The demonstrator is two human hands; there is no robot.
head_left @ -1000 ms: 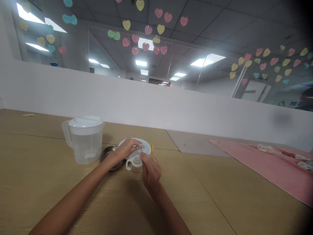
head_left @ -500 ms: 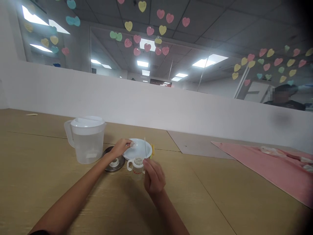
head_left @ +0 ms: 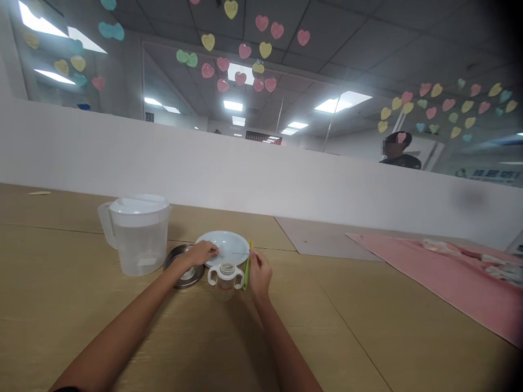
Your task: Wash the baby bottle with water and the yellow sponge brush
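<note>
On my feed, the slim green handle (head_left: 247, 271) stands just beside my right hand (head_left: 258, 275), its long axis running toward the far edge of the table (head_left: 327, 326). That hand pinches narrow at its top, grip unclear. My left hand (head_left: 201, 253), farther off, curls narrow at the white plate's (head_left: 231, 238) rim, holding I cannot tell what.

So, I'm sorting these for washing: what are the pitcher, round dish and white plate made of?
The pitcher looks like clear plastic: a cloudy, see-through wall and opaque white lid. The round dish looks like polished stainless steel, from its mirror-like rim. The white plate has a glossy sheen, so glazed ceramic or plastic; hard to tell.
</note>
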